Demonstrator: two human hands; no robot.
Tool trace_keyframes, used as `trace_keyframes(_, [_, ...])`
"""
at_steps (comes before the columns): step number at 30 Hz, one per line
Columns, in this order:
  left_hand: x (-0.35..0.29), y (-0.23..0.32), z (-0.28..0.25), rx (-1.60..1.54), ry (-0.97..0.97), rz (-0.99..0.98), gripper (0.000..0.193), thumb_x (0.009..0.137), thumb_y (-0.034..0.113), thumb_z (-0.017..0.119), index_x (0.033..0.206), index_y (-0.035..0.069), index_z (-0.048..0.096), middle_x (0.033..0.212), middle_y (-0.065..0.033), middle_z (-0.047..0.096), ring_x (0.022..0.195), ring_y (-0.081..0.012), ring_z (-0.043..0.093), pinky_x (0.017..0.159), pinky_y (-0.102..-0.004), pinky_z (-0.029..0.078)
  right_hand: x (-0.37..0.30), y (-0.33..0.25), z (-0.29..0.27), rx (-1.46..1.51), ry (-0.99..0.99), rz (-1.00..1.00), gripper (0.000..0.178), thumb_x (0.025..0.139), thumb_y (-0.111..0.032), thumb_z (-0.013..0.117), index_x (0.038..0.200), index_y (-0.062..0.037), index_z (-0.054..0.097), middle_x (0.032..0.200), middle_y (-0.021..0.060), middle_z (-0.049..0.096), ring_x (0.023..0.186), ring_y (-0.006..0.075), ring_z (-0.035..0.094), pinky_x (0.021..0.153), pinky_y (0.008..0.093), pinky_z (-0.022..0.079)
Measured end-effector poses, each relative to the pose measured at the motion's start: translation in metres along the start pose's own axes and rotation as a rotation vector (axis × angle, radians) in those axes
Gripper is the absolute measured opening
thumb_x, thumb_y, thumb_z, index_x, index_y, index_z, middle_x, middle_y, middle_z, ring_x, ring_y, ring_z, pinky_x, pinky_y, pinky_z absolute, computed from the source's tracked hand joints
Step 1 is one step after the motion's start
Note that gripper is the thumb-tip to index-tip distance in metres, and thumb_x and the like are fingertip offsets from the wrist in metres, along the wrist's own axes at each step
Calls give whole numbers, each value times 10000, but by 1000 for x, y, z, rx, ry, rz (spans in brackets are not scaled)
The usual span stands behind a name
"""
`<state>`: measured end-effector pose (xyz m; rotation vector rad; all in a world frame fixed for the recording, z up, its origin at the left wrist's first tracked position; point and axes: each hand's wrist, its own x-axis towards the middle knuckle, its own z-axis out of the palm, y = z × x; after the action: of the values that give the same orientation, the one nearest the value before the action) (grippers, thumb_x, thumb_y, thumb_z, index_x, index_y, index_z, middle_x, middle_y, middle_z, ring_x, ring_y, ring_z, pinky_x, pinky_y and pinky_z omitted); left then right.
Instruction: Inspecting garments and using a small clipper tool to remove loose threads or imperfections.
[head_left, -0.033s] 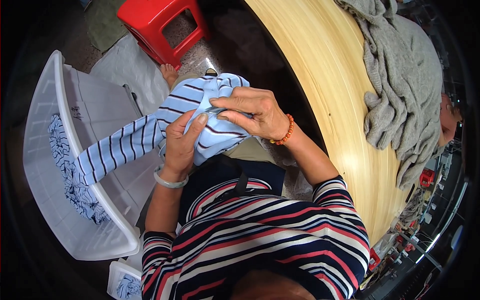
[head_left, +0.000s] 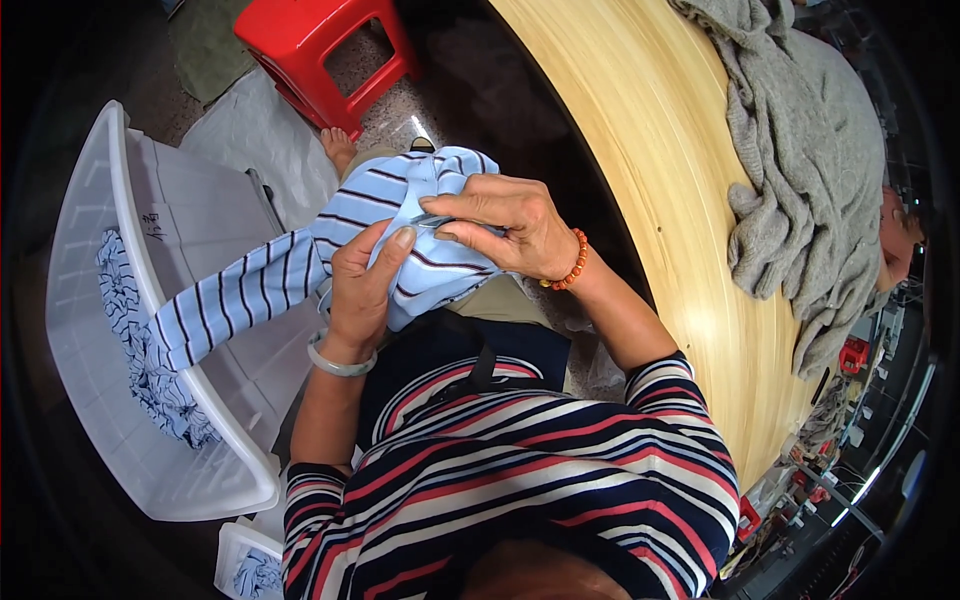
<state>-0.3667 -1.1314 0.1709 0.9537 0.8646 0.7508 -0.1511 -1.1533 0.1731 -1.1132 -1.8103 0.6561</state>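
A light-blue knit garment with dark and white stripes [head_left: 375,190] lies bunched over my lap. One long striped part of it stretches left across the rim of a white plastic tub [head_left: 135,190]. My left hand [head_left: 362,275] is closed, pinching the plain light-blue edge of the garment between thumb and fingers. Close beside it, my right hand [head_left: 520,225] pinches a small, slim grey metal tool [head_left: 431,220] against that same edge. The tool's exact kind is hard to make out, as my fingers cover most of it.
More striped cloth [head_left: 165,395] lies inside the tub, and a smaller white container [head_left: 228,555] with similar cloth stands below it. A red plastic stool [head_left: 290,35] is ahead. On my right curves a wooden table [head_left: 640,130] bearing a heap of grey knitwear [head_left: 800,150].
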Motion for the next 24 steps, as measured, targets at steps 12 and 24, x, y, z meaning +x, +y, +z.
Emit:
trace_keyframes(12, [0,0,-1,33,4,1,270,968,191,617,1129,-19,672,934,-3,677,825,-41,565,737,-205,459,0,-2,-3,37,-28,71,343,814,-102,751,1146,-31,700,744,85,616,636,168,573,570,273,451])
trace_keyframes(24, [3,4,-9,189,-57,35,273,958,211,635,1096,-19,685,879,16,668,783,-35,551,700,-197,448,3,5,-8,79,-69,-19,318,816,-106,750,1127,-52,715,719,77,604,623,164,560,577,287,441])
